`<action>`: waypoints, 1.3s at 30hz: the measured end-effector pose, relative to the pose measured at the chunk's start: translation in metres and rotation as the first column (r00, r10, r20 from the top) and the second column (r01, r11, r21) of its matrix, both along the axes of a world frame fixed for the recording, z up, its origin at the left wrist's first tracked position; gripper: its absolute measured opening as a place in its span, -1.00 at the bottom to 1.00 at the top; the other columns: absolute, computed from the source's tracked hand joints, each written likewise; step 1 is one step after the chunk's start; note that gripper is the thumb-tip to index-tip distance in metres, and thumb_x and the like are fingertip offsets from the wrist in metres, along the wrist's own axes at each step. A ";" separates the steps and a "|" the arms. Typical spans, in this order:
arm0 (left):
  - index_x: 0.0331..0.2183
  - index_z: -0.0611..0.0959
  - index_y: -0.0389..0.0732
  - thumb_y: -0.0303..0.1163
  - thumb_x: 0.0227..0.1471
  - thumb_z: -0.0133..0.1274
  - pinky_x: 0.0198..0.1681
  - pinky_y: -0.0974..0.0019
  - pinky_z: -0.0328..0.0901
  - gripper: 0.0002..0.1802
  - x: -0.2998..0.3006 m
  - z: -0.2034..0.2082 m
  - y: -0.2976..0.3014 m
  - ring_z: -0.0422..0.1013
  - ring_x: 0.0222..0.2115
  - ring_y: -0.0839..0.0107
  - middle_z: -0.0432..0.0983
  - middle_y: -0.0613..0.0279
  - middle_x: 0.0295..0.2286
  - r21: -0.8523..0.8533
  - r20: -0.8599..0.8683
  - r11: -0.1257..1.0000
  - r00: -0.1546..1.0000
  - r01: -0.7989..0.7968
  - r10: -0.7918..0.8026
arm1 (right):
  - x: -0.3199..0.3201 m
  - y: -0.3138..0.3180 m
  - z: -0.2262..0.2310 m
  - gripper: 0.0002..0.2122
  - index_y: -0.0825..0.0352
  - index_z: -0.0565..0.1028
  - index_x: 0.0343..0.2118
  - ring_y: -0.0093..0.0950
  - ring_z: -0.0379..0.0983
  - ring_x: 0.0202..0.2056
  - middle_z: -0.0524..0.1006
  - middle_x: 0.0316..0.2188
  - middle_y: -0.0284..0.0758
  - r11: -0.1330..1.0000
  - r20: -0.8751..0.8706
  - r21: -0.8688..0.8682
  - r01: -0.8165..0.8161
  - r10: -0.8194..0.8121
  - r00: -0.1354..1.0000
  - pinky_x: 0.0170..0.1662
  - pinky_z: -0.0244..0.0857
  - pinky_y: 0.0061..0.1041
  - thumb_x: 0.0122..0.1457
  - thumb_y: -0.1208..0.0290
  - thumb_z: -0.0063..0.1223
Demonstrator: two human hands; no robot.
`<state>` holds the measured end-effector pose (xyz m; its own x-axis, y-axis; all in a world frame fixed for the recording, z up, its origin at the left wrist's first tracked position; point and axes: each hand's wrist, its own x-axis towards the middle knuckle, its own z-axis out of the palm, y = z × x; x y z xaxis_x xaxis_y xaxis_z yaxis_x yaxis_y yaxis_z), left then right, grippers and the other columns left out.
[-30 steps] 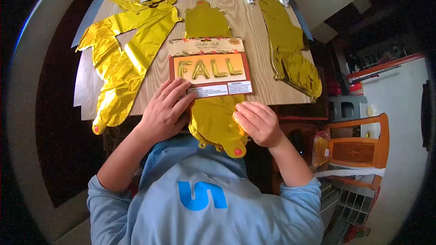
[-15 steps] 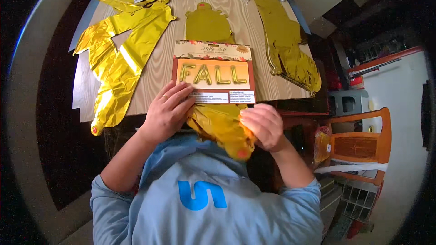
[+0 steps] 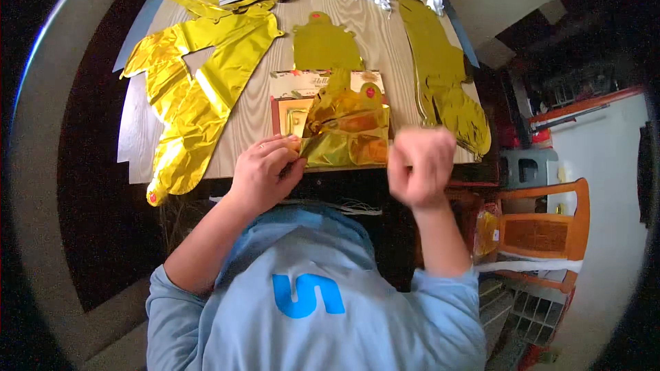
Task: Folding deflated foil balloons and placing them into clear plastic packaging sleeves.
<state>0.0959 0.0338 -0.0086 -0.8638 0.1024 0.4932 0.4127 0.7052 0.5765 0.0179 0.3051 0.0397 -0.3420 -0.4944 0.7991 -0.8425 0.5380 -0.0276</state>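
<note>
The wooden tabletop [image 3: 254, 106] is crowded. At its near edge a crumpled gold foil balloon [image 3: 347, 130] lies over an orange-framed package card [image 3: 292, 106], blocking the middle. The left hand [image 3: 265, 172] presses the balloon's near-left corner; the blurred right hand [image 3: 421, 165] is raised at about 3 o'clock from it, off the table edge. At 9 o'clock a large flat gold foil letter balloon [image 3: 199, 89] covers the left side. At 12 o'clock lies a small flat gold balloon [image 3: 323, 45], and at 2 o'clock a long gold balloon [image 3: 443, 75] runs down the right edge. Bare wood strips show between these pieces. An orange chair [image 3: 543, 230] stands at 4 o'clock.
</note>
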 end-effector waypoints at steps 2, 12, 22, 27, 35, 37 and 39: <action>-0.41 0.63 -0.23 -0.47 -0.08 0.27 -0.04 0.11 0.47 -0.86 0.001 -0.001 0.001 0.58 -0.17 0.03 0.66 0.06 -0.24 0.033 0.014 0.999 1.000 0.007 -0.007 | 0.039 0.000 -0.018 -0.84 0.22 0.52 -0.31 -0.39 0.47 -0.27 0.53 -0.27 -0.36 0.983 0.007 0.124 -0.131 0.132 0.991 -0.17 0.32 -0.25 0.06 0.38 0.26; -0.26 0.63 -0.28 -0.50 -0.19 0.27 0.10 0.00 0.36 -0.66 0.027 -0.008 0.000 0.50 -0.02 0.06 0.56 0.00 -0.12 0.052 -0.078 0.948 0.948 0.314 -0.310 | 0.061 -0.036 -0.052 -0.71 0.39 0.56 -0.09 -0.28 0.50 -0.06 0.57 -0.06 -0.20 0.926 0.084 0.340 0.165 -0.205 0.975 0.00 0.35 -0.30 0.17 0.42 -0.01; 0.05 0.49 -0.24 -0.40 -0.08 0.27 0.26 -0.10 0.12 -0.39 0.020 0.023 -0.005 0.22 0.21 -0.15 0.25 -0.27 0.17 0.066 -0.305 0.993 0.949 0.099 -0.074 | 0.045 -0.031 -0.014 -0.79 0.42 0.55 -0.16 -0.44 0.53 -0.19 0.59 -0.23 -0.32 0.239 0.615 -0.760 0.604 0.565 0.550 -0.05 0.39 -0.45 0.30 0.36 0.11; 0.01 0.55 -0.18 -0.45 -0.25 0.26 0.26 -0.18 0.11 -0.34 0.017 0.044 0.016 0.22 0.19 -0.18 0.26 -0.14 0.18 -0.083 -0.150 0.970 0.959 0.230 -0.241 | 0.069 -0.050 -0.021 -0.61 0.38 0.35 0.16 -0.32 0.49 0.02 0.50 0.04 -0.22 0.040 0.353 -0.693 0.720 0.890 0.290 0.11 0.37 -0.27 0.35 0.30 -0.01; 0.02 0.57 -0.17 -0.42 -0.16 0.12 0.24 -0.11 0.18 -0.41 0.011 0.033 0.018 0.33 0.14 0.05 0.39 0.05 0.11 -0.344 -0.097 0.833 0.866 0.433 -0.490 | 0.100 -0.061 -0.035 -0.60 0.36 0.31 0.20 -0.35 0.39 0.13 0.45 0.12 -0.24 0.127 0.324 -0.646 0.753 0.938 0.119 0.21 0.25 -0.29 0.40 0.25 -0.12; 0.03 0.57 -0.20 -0.38 -0.03 0.04 0.23 -0.09 0.19 -0.49 0.012 0.029 0.017 0.35 0.12 0.06 0.42 0.04 0.08 -0.367 -0.083 0.814 0.855 0.451 -0.512 | 0.101 -0.066 -0.037 -0.59 0.35 0.32 0.19 -0.36 0.39 0.13 0.45 0.11 -0.25 0.130 0.322 -0.646 0.752 0.940 0.114 0.22 0.24 -0.29 0.40 0.22 -0.11; 0.02 0.57 -0.21 -0.37 0.01 0.01 0.23 -0.08 0.19 -0.52 0.012 0.026 0.014 0.35 0.12 0.06 0.43 0.03 0.07 -0.353 -0.053 0.807 0.851 0.473 -0.522 | 0.101 -0.067 -0.043 -0.60 0.34 0.34 0.17 -0.38 0.42 0.08 0.47 0.09 -0.26 0.135 0.307 -0.649 0.749 0.947 0.095 0.15 0.30 -0.31 0.39 0.20 -0.09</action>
<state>0.1078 0.0481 0.0172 -0.5750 0.6694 0.4703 0.8158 0.5128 0.2676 0.1189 0.2377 -0.0038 -0.9270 -0.1574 -0.3403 0.3406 -0.7332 -0.5886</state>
